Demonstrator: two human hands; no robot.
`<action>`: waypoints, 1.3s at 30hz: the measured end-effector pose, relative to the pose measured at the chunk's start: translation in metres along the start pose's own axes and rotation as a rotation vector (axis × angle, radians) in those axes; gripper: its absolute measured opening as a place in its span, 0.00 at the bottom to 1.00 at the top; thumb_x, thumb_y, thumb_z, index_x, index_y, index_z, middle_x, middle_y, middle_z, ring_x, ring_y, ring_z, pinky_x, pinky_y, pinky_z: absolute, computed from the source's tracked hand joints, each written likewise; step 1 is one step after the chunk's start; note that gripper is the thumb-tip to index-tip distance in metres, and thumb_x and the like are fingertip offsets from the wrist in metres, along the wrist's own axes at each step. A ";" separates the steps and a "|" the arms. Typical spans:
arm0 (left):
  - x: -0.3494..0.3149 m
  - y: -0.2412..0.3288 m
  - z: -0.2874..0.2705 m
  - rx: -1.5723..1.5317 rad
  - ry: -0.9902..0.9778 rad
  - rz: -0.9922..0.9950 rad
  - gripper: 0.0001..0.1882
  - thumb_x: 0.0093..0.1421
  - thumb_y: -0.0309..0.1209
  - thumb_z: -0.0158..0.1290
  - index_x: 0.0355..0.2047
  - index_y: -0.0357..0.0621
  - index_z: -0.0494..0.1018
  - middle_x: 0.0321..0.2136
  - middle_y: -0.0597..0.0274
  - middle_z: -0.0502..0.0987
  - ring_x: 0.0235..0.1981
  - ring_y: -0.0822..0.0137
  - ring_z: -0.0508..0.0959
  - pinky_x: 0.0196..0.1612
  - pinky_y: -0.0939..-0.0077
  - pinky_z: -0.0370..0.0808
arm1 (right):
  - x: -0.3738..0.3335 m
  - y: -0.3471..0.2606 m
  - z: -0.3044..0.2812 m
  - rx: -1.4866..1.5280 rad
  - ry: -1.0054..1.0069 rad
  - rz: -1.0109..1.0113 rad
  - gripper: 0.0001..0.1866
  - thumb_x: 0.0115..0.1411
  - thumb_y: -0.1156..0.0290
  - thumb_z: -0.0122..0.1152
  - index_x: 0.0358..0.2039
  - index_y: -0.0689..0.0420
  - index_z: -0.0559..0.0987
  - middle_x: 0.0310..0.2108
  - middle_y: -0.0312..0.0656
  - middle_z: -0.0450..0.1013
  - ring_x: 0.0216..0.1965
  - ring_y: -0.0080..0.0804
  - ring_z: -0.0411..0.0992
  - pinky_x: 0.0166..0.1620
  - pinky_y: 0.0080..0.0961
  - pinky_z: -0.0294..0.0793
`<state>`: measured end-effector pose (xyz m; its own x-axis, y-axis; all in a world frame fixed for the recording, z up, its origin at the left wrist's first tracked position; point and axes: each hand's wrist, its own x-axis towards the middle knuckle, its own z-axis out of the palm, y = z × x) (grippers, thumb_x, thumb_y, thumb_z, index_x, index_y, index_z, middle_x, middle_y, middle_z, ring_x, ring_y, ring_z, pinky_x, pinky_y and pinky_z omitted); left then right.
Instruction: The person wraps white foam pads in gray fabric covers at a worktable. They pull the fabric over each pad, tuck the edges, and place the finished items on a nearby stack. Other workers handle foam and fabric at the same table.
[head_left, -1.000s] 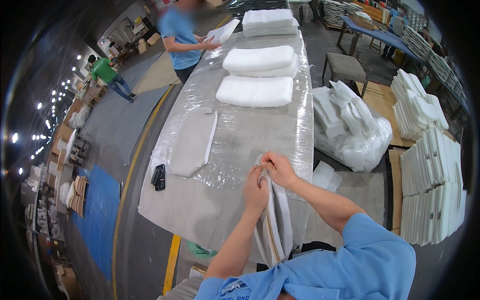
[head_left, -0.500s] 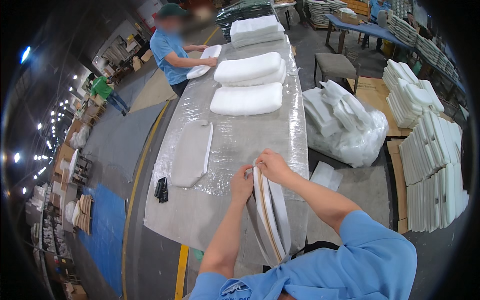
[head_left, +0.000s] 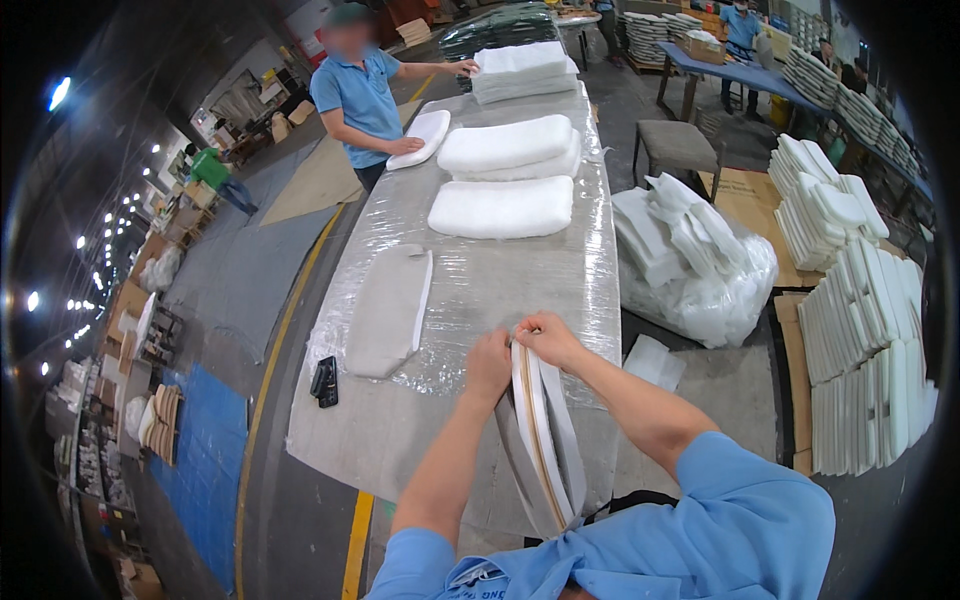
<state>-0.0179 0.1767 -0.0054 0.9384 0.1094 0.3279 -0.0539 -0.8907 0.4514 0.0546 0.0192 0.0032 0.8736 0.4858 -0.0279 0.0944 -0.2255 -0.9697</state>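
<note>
A grey fabric cushion cover [head_left: 572,440] with white edging stands on its side at the near end of the table, its tan zipper strip [head_left: 533,430] running lengthwise toward my body. At its far end, my left hand [head_left: 488,366] pinches the left edge with bent fingers. Beside it, my right hand [head_left: 549,340] is closed on the same end, thumb and fingertips at the zipper's tip. What lies between the fingertips is too small to make out. Another grey cover [head_left: 388,315] with a white edge lies flat to the left, next to a small black tool [head_left: 323,382].
White cushion pads [head_left: 500,207] lie farther up the plastic-covered table [head_left: 480,275], with stacked white sheets [head_left: 520,75] beyond. A co-worker [head_left: 350,95] stands at the far left edge, touching a pad and the stack. Right of the table are a plastic bag of foam [head_left: 700,270] and a stool [head_left: 677,145].
Both my hands stay at the cover's end, shifting slightly with the fingers closer in. The co-worker has straightened and reached one hand out to the white stack, leaving the other on a pad.
</note>
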 end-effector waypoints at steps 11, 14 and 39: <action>0.000 -0.004 -0.009 -0.505 -0.031 -0.088 0.15 0.64 0.24 0.56 0.51 0.43 0.80 0.49 0.54 0.82 0.49 0.61 0.82 0.52 0.65 0.78 | -0.035 -0.013 -0.005 -0.188 0.037 0.089 0.18 0.61 0.59 0.68 0.41 0.62 0.81 0.39 0.54 0.81 0.42 0.52 0.80 0.48 0.42 0.77; 0.007 0.010 -0.003 -0.448 -0.043 -0.006 0.14 0.64 0.25 0.57 0.50 0.42 0.81 0.53 0.54 0.79 0.53 0.60 0.79 0.54 0.66 0.76 | -0.032 -0.011 -0.012 -0.448 -0.014 0.013 0.20 0.64 0.55 0.62 0.40 0.62 0.81 0.36 0.58 0.81 0.41 0.58 0.80 0.46 0.48 0.78; -0.033 0.030 0.003 -0.546 0.184 -0.507 0.32 0.65 0.41 0.64 0.61 0.35 0.68 0.55 0.45 0.76 0.59 0.53 0.74 0.64 0.59 0.70 | 0.024 0.051 0.048 0.853 -0.360 0.293 0.35 0.69 0.29 0.46 0.43 0.49 0.81 0.34 0.34 0.77 0.37 0.26 0.76 0.43 0.29 0.78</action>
<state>-0.0496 0.1451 -0.0056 0.8241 0.5603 0.0828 0.1620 -0.3732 0.9135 0.0571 0.0596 -0.0586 0.5957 0.7691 -0.2314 -0.6054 0.2407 -0.7586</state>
